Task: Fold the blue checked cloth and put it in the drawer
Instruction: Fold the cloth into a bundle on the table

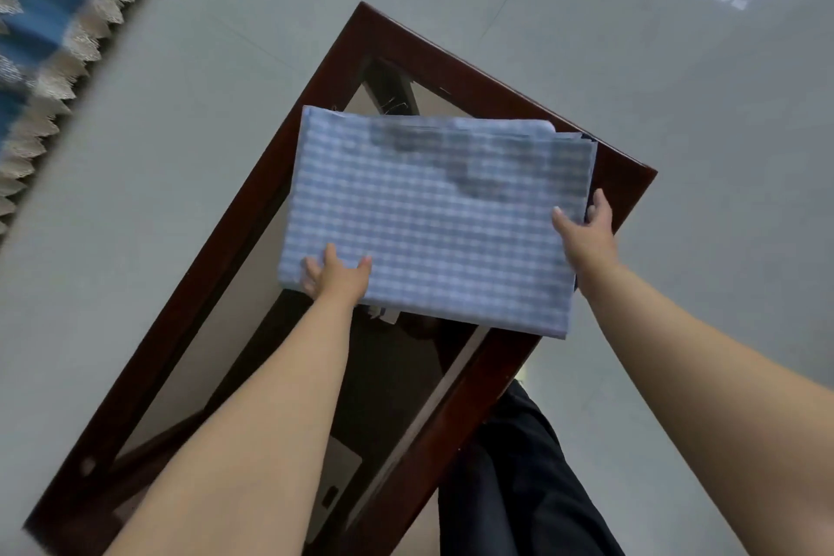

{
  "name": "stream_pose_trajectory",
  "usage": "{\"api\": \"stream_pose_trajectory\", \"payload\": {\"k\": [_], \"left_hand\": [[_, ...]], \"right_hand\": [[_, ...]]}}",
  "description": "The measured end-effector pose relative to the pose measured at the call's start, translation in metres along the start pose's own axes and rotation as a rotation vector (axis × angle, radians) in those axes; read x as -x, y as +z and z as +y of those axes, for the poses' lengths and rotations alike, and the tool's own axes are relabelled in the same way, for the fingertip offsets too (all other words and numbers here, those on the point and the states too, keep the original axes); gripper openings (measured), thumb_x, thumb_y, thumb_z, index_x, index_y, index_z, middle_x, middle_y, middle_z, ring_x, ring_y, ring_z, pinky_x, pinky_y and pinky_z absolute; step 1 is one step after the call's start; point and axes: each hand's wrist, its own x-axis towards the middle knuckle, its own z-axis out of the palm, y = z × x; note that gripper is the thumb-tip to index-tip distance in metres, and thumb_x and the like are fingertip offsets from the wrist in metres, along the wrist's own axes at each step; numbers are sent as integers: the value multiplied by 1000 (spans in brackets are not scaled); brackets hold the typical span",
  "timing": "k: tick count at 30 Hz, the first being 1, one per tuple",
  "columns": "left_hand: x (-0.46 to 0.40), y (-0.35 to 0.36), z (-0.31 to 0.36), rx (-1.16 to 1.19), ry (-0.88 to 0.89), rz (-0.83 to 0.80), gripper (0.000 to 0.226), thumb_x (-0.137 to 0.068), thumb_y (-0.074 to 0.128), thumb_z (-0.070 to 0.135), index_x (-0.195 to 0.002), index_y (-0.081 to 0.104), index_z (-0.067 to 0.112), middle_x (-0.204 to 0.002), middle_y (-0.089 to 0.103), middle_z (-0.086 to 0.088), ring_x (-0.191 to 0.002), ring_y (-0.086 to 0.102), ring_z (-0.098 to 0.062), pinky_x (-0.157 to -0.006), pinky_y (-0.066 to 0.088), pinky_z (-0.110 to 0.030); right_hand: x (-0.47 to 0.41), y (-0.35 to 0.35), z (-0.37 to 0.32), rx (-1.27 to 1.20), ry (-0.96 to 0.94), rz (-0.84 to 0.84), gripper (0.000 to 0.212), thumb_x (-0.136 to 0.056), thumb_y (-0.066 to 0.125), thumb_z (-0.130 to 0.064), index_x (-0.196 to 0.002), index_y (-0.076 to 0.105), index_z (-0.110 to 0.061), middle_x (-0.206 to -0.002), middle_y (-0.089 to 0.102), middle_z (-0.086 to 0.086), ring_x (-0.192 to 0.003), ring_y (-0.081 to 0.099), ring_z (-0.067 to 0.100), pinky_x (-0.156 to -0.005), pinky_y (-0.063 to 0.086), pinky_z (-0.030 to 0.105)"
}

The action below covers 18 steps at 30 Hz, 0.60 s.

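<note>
- The cloth is folded into a flat, layered rectangle and lies on the far half of the surface, a glass top in a dark wooden frame.
- Its long axis runs left to right across the view, crosswise to the surface, which stretches away from the person on a slant.
- The far edge shows several stacked layers, slightly stepped near the far right corner; the near right corner hangs past the frame, over the pale tiled floor.
- The left hand is at the near left corner, thumb and fingers spread on top of the fabric; whether anything is tucked under the edge cannot be told.
- The right hand grips the right edge, thumb on top and the other fingers curled round the side.
- Both bare forearms reach forward from the bottom of the view.
- Dark trousers show beside the surface's near right side.
- Through the glass, a lower shelf and a pale flat object are dimly visible.
- A blue fabric with a pale zigzag fringe sits at the upper left, well apart from the cloth.
</note>
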Motion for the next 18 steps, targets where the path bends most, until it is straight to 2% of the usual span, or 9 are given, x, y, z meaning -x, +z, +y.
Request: {"api": "stream_pose_trajectory", "payload": {"k": [2,4,6,8,10,12,13,15,18], "left_hand": [[8,14,-19,289,-202,54,80,-89,62,38,-151,13,25,-156,10,-8,-137,28,-35,-107,37,-44],[16,29,-29,696,-357,71,81,-87,68,28,-149,17,24,-144,33,-13,-123,48,-32,-100,47,-44],[22,44,-36,998,-419,-33,65,-90,64,27,-144,28,15,-128,52,-13,-115,58,-29,-100,48,-45],[28,57,-38,1107,-412,-220,55,-95,57,31,-140,39,7,-128,57,-14,-118,58,-28,-105,43,-43],[35,67,-34,1184,-382,-390,54,-96,55,33,-141,40,6,-133,55,-15,-125,52,-29,-111,36,-44],[47,76,-28,1267,-349,-518,48,-97,54,30,-136,43,6,-131,56,-16,-128,50,-31,-112,35,-45],[55,80,-26,1294,-333,-553,41,-97,54,27,-132,46,7,-126,58,-16,-126,51,-31,-111,36,-45],[72,91,-31,1346,-307,-575,33,-95,57,22,-125,48,11,-119,60,-16,-122,53,-32,-109,38,-47],[97,110,-57,1345,-265,-583,35,-93,61,24,-124,51,11,-124,61,-16,-116,58,-33,-102,45,-51]], "right_hand": [[3,3,24,198,61,176,76,-87,61,-37,-150,19,-27,-154,25,6,-136,36,30,-113,30,48],[9,5,44,387,126,167,73,-87,61,-41,-148,25,-27,-150,27,8,-134,34,35,-113,29,47],[15,5,53,508,116,132,70,-87,61,-41,-145,27,-23,-145,34,9,-131,36,35,-107,32,48],[18,3,54,452,122,96,67,-87,62,-40,-141,28,-18,-139,42,9,-121,47,32,-97,42,47],[20,1,54,368,147,49,61,-87,63,-36,-135,32,-14,-126,50,6,-108,55,29,-86,47,42],[21,-1,56,258,208,-3,49,-86,66,-33,-124,45,-10,-119,58,6,-103,59,30,-88,49,42],[23,-2,60,198,241,-29,43,-85,69,-31,-118,52,-9,-117,63,8,-100,62,31,-89,51,44],[33,-7,72,88,320,-98,34,-83,72,-25,-110,58,-9,-108,67,10,-90,66,30,-84,53,44],[64,-18,98,-53,422,-228,35,-84,72,-19,-114,58,-8,-104,69,8,-89,67,27,-77,53,40]]}}
